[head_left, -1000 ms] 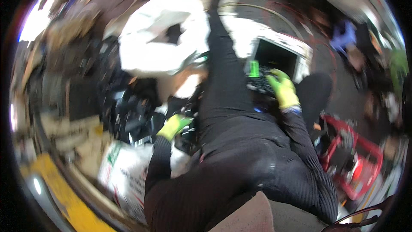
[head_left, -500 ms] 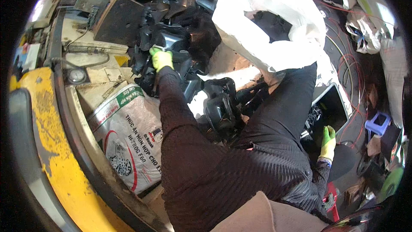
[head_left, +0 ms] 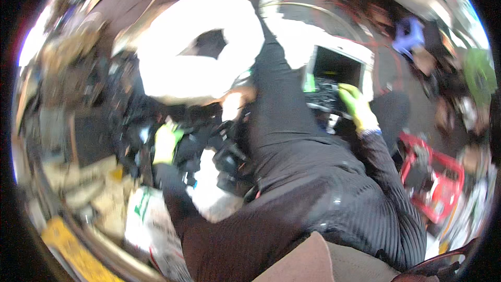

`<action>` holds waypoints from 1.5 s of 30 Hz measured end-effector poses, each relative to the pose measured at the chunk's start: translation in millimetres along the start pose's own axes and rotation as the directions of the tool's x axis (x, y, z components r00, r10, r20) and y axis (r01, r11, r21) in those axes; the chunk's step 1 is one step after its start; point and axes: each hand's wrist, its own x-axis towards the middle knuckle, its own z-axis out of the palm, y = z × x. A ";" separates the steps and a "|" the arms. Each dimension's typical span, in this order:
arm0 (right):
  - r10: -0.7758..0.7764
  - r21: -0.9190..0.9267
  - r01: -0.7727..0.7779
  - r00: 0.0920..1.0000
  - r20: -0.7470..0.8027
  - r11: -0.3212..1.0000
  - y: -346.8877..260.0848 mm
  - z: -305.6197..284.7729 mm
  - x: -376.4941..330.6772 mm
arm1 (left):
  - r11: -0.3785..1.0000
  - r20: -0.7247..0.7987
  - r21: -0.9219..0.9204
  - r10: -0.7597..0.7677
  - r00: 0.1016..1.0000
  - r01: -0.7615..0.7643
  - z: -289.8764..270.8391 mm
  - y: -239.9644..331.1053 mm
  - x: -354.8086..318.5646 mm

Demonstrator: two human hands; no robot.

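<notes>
While the view blurred with head motion, the left hand (head_left: 166, 143), in a yellow-green glove, rested among a heap of black plastic parts (head_left: 209, 149) at the person's left side; whether its fingers were curled round a part or merely laid on the heap could not be told; the right hand (head_left: 357, 107), gloved alike, lay with fingers stretched flat on dark pieces inside a white open box (head_left: 365, 65), gripping nothing that could be made out; the person's black-clad leg (head_left: 284, 125) ran between the two hands; a big white sack (head_left: 201, 47) with a dark opening stood just beyond the heap; a printed white bag (head_left: 151, 224) lay nearer, beside a yellow edge (head_left: 68, 243); a red frame (head_left: 436, 183) sat at the right.
</notes>
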 end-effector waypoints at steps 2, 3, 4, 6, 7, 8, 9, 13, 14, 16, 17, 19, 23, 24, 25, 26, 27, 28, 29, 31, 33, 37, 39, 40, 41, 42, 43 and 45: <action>0.000 0.143 -0.001 1.000 0.007 0.990 -11.2 -0.2 1.1 | 0.975 0.066 -0.203 0.109 0.992 -0.094 -24.4 64.5 -49.0; -0.038 0.208 0.028 0.998 0.043 0.978 -18.3 -0.1 1.1 | 0.958 0.135 -0.271 0.138 0.981 -0.097 -39.4 98.6 -69.1; -0.056 0.300 0.009 0.987 0.150 0.954 -25.6 1.5 2.2 | 0.916 0.025 -0.330 0.250 0.968 -0.228 -46.2 129.7 -95.8; -0.134 0.761 -0.327 0.871 0.473 0.561 -40.1 8.5 2.3 | 0.854 0.046 -0.444 0.325 0.945 -0.272 -64.0 187.5 -120.5; -0.332 0.737 -0.651 0.665 0.669 0.181 -48.4 13.0 8.9 | 0.779 -0.018 -0.501 0.427 0.904 -0.378 -56.6 215.4 -121.5; -0.190 0.804 -0.498 0.799 0.571 0.323 -49.5 21.8 -11.7 | 0.605 -0.138 -0.587 0.580 0.803 -0.538 -49.4 238.6 -112.8; -0.298 0.844 -0.473 0.792 0.533 0.252 -51.5 25.9 -17.4 | 0.531 -0.216 -0.671 0.527 0.822 -0.517 -24.0 261.9 -106.2; -0.484 0.455 0.446 0.874 -0.036 0.771 -33.5 14.0 -48.4 | 0.611 0.158 -0.756 0.521 0.839 -0.237 79.8 345.6 -50.1; -0.459 0.513 0.431 0.885 -0.079 0.743 -25.2 8.2 -54.7 | 0.662 0.219 -0.706 0.540 0.813 -0.250 103.8 363.6 -43.6; -0.340 0.558 0.363 0.929 -0.149 0.746 -7.8 -5.8 -60.8 | 0.602 0.372 -0.792 0.606 0.703 -0.099 137.7 391.7 -40.6; -0.301 0.552 0.360 0.933 -0.199 0.752 1.4 -14.1 -62.4 | 0.648 0.389 -0.734 0.648 0.655 -0.205 147.1 403.4 -40.0; -0.248 0.526 0.373 0.923 -0.295 0.764 18.2 -25.6 -66.2 | 0.651 0.494 -0.757 0.516 0.700 0.054 158.4 415.3 -47.7; -0.222 0.461 0.449 0.857 -0.466 0.765 44.1 -46.8 -66.0 | 0.642 0.616 -0.726 0.450 0.646 0.245 182.9 394.1 -75.7; -0.243 0.438 0.488 0.829 -0.504 0.755 47.7 -51.1 -62.7 | 0.687 0.655 -0.657 0.315 0.686 0.312 194.5 378.1 -86.9; -0.274 0.414 0.532 0.798 -0.536 0.739 49.6 -54.0 -57.3 | 0.772 0.616 -0.617 0.352 0.705 0.153 206.1 362.7 -99.8; -0.315 0.382 0.584 0.759 -0.570 0.717 50.8 -56.7 -51.6 | 0.861 0.584 -0.506 0.299 0.755 0.050 209.7 350.1 -106.4; -0.369 0.350 0.645 0.713 -0.597 0.679 49.4 -57.0 -43.4 | 0.859 0.340 -0.391 0.468 0.816 -0.330 215.9 343.0 -110.4; -0.416 0.326 0.702 0.663 -0.622 0.633 48.0 -57.1 -36.4 | 0.882 0.434 -0.437 0.379 0.817 -0.176 215.4 334.4 -115.4; -0.449 0.321 0.745 0.627 -0.637 0.584 45.0 -53.5 -29.8 | 0.821 0.336 -0.497 0.480 0.810 -0.280 216.4 332.8 -117.9; -0.495 0.323 0.812 0.561 -0.663 0.487 41.5 -48.6 -20.6 | 0.722 0.188 -0.563 0.586 0.789 -0.402 206.7 337.6 -118.7; -0.486 0.320 0.819 0.549 -0.681 0.476 42.3 -42.4 -16.5 | 0.735 0.281 -0.562 0.601 0.748 -0.379 194.4 353.0 -115.7; -0.432 0.146 0.696 0.582 -0.689 0.703 62.8 -33.8 -12.8 | 0.620 0.196 -0.384 0.779 0.595 -0.684 185.3 382.8 -108.1; -0.414 0.177 0.618 0.685 -0.600 0.766 78.7 -28.7 -9.4 | 0.550 0.202 -0.301 0.835 0.511 -0.779 191.0 390.8 -103.1; -0.395 0.220 0.568 0.754 -0.525 0.793 86.1 -23.7 -8.7 | 0.502 0.146 -0.278 0.864 0.481 -0.819 195.2 392.9 -100.1; -0.360 0.258 0.527 0.793 -0.492 0.810 93.6 -19.4 -8.1 | 0.467 0.142 -0.254 0.884 0.445 -0.847 201.5 394.5 -96.9; -0.324 0.293 0.483 0.829 -0.456 0.825 99.7 -14.4 -7.6 | 0.392 0.061 -0.255 0.919 0.390 -0.884 206.0 394.9 -93.8; -0.277 0.330 0.456 0.840 -0.467 0.827 105.1 -10.7 -6.5 | 0.305 -0.016 -0.287 0.946 0.323 -0.908 213.7 396.2 -90.9; -0.252 0.184 0.353 0.872 -0.419 0.917 112.3 -4.5 -4.4 | 0.437 0.204 -0.127 0.890 0.407 -0.891 223.4 397.2 -87.0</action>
